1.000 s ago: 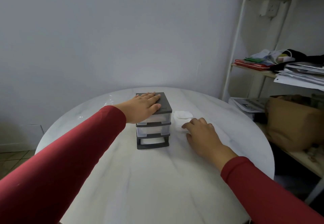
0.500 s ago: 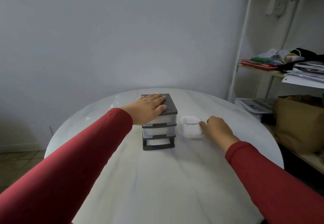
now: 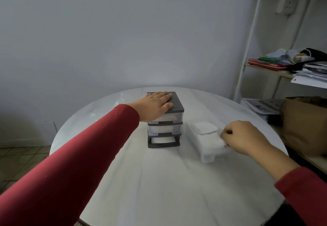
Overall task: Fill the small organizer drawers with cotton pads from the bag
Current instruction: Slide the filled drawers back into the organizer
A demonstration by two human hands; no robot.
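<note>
A small grey organizer (image 3: 175,108) stands in the middle of the round white table (image 3: 159,181). Its two upper clear drawers are pushed in and its bottom slot (image 3: 163,140) is empty. My left hand (image 3: 155,103) lies flat on the organizer's top. To the right a loose clear drawer (image 3: 208,155) lies on the table, with white cotton pads (image 3: 205,127) stacked in it. My right hand (image 3: 246,137) is at the drawer's right side, fingers curled and pinching its edge.
Crinkled clear plastic (image 3: 122,96) lies at the table's far left. A white shelf unit (image 3: 247,48) with papers and clutter stands at the right, and a brown paper bag (image 3: 304,125) sits beside the table edge. A plain wall is behind.
My right hand moved from on top of the cotton pads to the drawer's right side, so the pads now show. My left hand stayed on the organizer.
</note>
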